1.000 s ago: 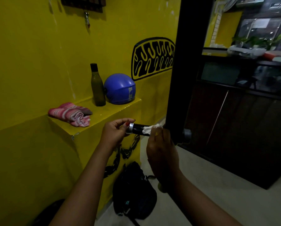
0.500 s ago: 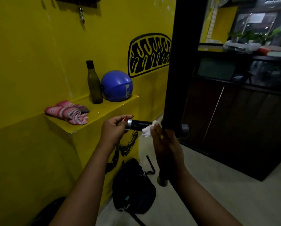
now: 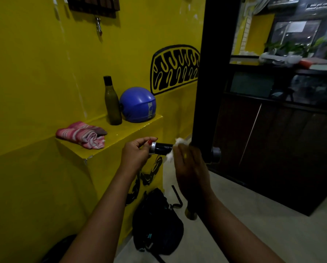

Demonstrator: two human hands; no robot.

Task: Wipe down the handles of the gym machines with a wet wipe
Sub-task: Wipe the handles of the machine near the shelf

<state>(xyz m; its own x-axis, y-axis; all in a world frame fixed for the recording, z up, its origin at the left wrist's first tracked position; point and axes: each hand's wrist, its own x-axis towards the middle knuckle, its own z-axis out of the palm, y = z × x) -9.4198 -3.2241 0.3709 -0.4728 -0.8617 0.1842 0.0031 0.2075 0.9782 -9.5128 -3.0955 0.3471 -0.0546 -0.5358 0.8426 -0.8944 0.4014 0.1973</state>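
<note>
The left hand (image 3: pixel 135 155) pinches the silver-capped end of the short black cylindrical handle (image 3: pixel 161 148) while the right hand (image 3: pixel 192 168) grips a crumpled white wet wipe (image 3: pixel 173 151) against it.

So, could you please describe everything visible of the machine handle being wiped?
The handle is a short, matte black cylinder with a silver cap on its free end. It juts horizontally leftward from a black upright post. The left hand pinches the capped end; the right hand holds a white wipe against it near the post.
</note>
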